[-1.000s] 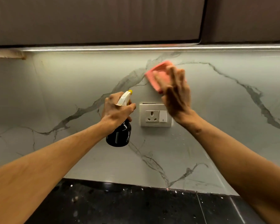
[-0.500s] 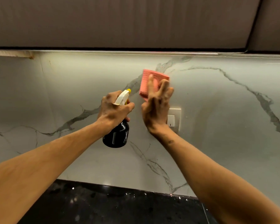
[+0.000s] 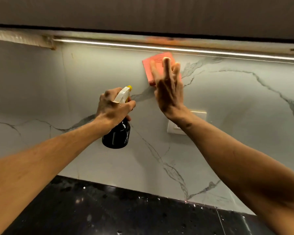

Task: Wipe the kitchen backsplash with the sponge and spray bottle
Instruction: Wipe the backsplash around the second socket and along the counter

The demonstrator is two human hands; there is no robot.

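A pink sponge lies flat against the white marble backsplash, high up just under the light strip. My right hand presses it to the wall with straight fingers. My left hand grips a black spray bottle round its neck, left of and below the sponge. The bottle's white trigger head with a yellow nozzle points at the wall.
A white wall socket sits just below my right wrist, partly hidden by the arm. A lit LED strip runs under the dark upper cabinets. The black speckled countertop lies at the bottom.
My right hand slid the sponge left across the wall, then up to just beneath the light strip. My left hand kept the bottle in much the same place.
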